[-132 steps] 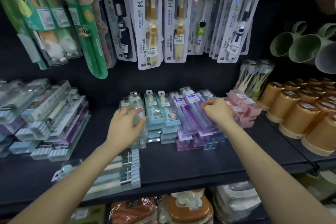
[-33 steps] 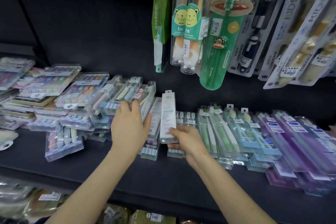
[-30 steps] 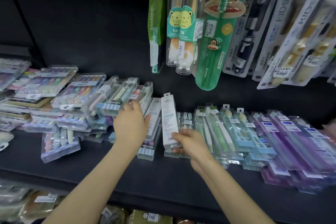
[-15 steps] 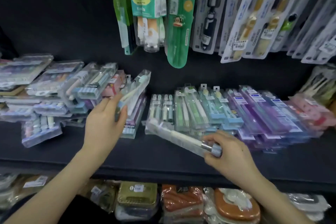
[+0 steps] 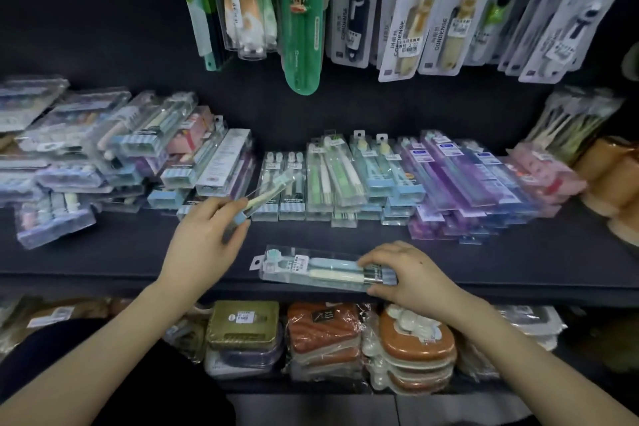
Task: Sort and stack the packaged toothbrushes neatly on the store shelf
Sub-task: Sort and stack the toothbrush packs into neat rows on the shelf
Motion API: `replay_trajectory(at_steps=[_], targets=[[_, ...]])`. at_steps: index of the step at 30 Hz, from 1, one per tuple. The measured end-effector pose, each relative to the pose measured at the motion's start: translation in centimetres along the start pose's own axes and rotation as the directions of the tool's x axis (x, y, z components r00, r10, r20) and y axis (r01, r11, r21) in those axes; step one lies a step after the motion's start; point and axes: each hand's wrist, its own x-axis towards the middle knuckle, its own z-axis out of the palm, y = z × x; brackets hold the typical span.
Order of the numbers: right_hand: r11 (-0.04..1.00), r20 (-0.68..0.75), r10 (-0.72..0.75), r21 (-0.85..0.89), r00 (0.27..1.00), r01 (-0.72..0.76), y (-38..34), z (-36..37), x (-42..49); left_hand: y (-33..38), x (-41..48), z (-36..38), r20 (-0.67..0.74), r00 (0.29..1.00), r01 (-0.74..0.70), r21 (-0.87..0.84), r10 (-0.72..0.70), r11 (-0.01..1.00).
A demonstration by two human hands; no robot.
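Down at the front edge of the dark shelf [image 5: 103,252], the head view is showing the right hand [image 5: 415,275] gripping the twin pack [image 5: 321,268]. The pack is lying flat and crosswise, its hang tab pointing left. The fingers are curling over the pack's right end and the thumb is pressing against its near edge.

The left hand [image 5: 204,242] is pinching the slim clear pack [image 5: 266,195] by its lower blue end, between thumb and fingers. That pack is tilting up and to the right, lifted off the shelf, in front of the white-grey stack [image 5: 283,180].

Two packs are being held, one in each hand. The twin pack is carrying two brushes, one blue-handled and one cream. Behind the hands, five sorted groups are lying side by side: the white-grey stack, the green stack [image 5: 332,176], the light blue stack [image 5: 383,173], the purple stack [image 5: 460,180] and the pink stack [image 5: 539,173]. A loose heap of packs [image 5: 103,149] is sprawling at the left.

Above, carded kids' brushes [image 5: 411,10] are hanging against the dark back panel [image 5: 86,10]. Underneath the shelf, a gold tin [image 5: 243,323] and orange cases [image 5: 325,328] are sitting.
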Motion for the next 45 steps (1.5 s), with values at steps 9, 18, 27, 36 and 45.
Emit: replay_trajectory(at_steps=[9,18,27,36,45], targets=[[1.0,-0.227,-0.024,0.012,0.974,0.027,1.1,-4.9,-1.9,-0.9,2.0,0.3,0.356,0.755,0.637,-0.2,-0.551,0.744],[0.961,-0.421,0.261,0.194,0.869,-0.195,-0.9,-4.2,0.5,-0.9,4.2,-0.8,0.541,0.62,0.777,-0.323,-0.568,0.541],[0.944,-0.501,0.33,0.168,0.8,-0.284,-8.2,-0.7,12.3,-1.9,5.6,-3.9,0.385,0.677,0.711,-0.564,-0.627,0.421],[0.823,-0.36,0.324,-0.349,0.875,-0.448,-9.4,2.0,19.0,-2.4,5.9,-2.4,0.329,0.717,0.686,-0.486,-0.614,0.541],[0.482,-0.096,0.431,0.865,0.897,-0.139,-11.9,-0.7,15.4,0.5,5.3,0.4,0.231,0.876,0.482,-0.446,-0.423,0.754]])
